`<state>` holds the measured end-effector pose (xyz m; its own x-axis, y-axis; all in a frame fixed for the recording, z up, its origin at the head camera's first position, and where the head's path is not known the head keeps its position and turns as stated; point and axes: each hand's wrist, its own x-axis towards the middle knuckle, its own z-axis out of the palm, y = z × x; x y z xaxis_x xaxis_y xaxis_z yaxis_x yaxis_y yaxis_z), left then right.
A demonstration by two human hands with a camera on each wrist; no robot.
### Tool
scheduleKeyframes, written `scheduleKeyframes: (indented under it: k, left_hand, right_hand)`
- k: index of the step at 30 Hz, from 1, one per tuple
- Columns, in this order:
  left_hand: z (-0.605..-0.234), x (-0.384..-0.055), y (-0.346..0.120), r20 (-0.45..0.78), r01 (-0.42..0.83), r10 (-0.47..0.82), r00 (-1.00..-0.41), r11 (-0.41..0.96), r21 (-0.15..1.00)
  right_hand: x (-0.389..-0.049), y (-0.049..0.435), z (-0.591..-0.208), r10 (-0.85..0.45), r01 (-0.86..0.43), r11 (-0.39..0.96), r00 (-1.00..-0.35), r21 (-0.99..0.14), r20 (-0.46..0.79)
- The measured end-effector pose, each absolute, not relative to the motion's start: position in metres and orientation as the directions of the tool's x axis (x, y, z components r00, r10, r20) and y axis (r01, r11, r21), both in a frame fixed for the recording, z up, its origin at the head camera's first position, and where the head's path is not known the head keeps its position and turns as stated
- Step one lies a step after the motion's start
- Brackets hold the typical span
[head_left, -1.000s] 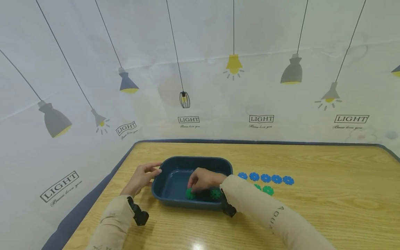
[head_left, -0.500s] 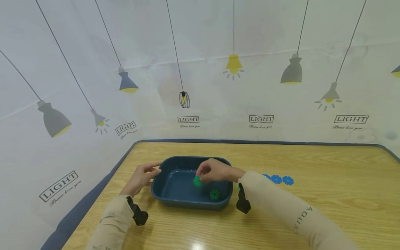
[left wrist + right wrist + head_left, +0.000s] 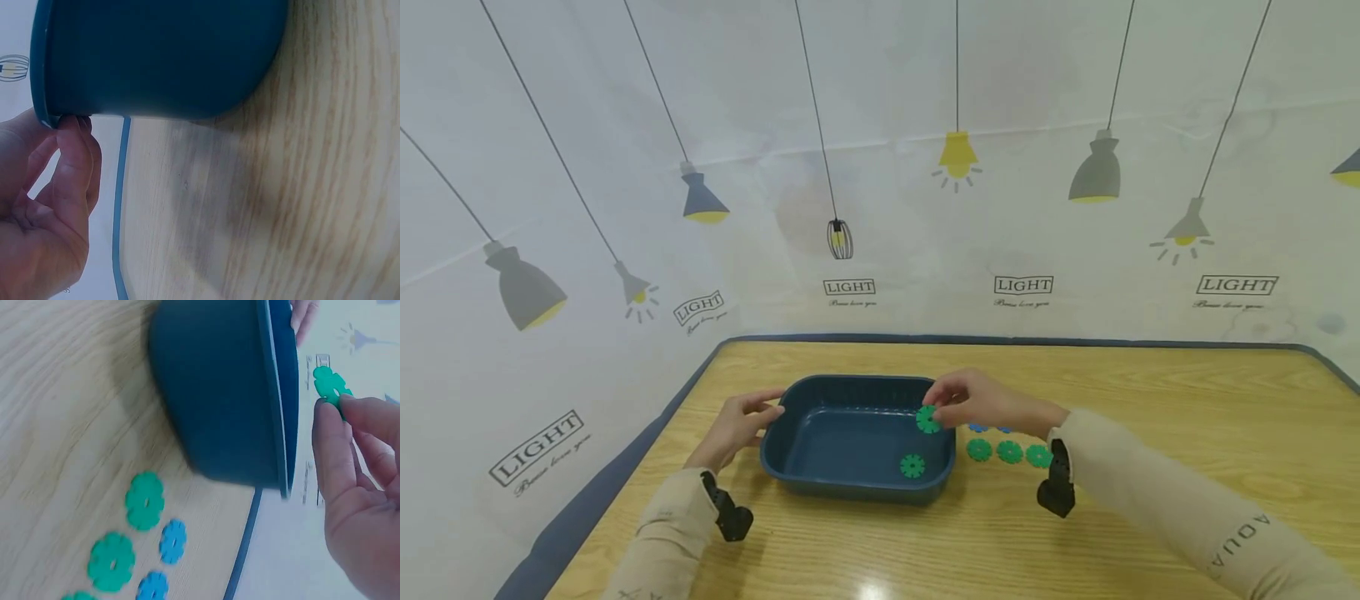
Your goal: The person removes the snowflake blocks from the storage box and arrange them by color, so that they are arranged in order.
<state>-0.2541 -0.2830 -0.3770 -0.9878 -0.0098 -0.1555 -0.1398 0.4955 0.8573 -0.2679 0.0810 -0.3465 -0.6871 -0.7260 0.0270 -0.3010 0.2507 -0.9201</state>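
Observation:
My right hand [image 3: 973,400] pinches a green plastic snowflake interlocking disc [image 3: 928,419] between thumb and fingers, held up over the right rim of a dark blue rectangular basin [image 3: 842,450]. The right wrist view shows that disc [image 3: 330,384] at the fingertips, above the rim. My left hand [image 3: 736,429] holds the basin's left rim; in the left wrist view its fingers [image 3: 75,150] bear against the rim's underside. One green disc [image 3: 912,466] lies inside the basin, near its front right corner.
Right of the basin, green discs [image 3: 1010,452] lie in a row on the wooden table [image 3: 1150,392]. Behind them is a row of blue discs [image 3: 173,540], partly hidden by the right hand in the head view. A lamp-patterned curtain [image 3: 895,192] surrounds the table.
My right hand has lifted the green disc from inside the basin and carried it rightward to the right rim. The left hand stays on the left rim.

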Motion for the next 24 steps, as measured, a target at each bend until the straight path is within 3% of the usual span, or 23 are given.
scheduleKeyframes:
  k: [11,16,24]
  left_hand:
    - [-0.378,-0.255,-0.283,-0.146,-0.125,0.002,-0.989,0.499,0.857]
    - [-0.378,-0.254,-0.282,-0.153,-0.132,0.0,-0.988,0.502,0.854]
    - [-0.377,-0.253,-0.281,-0.144,-0.123,0.0,-0.99,0.51,0.851]
  right_hand:
    - [-0.26,0.144,-0.342,-0.616,-0.206,0.298,-0.787,-0.932,-0.023]
    - [-0.253,0.176,-0.354,-0.562,-0.205,0.362,-0.826,-0.909,-0.038]
    - [-0.244,0.216,-0.382,-0.519,-0.118,0.355,-0.85,-0.927,-0.09]
